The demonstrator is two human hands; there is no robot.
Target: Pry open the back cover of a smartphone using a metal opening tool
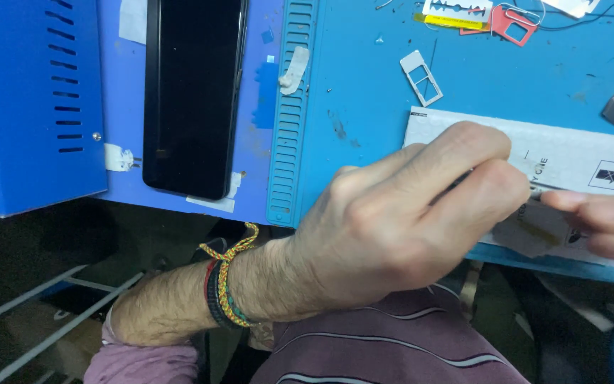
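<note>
Over the white packet (570,153), left hand (399,227) fingers pinched on perhaps tweezers (545,187), right hand (605,224) fingers touching its tip, grip unclear.

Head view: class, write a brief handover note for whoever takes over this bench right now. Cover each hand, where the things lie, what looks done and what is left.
Left hand: fingers pinched on a thin dark tool, tip over the white package.
Right hand: fingertips at the tool tip, on the package's near edge.
Black phone lies screen up, untouched, on the blue mat; small white card tray lies loose beyond the package.
Done: cannot tell. Left: whatever is being picked at on the package is hidden by the fingers.
</note>
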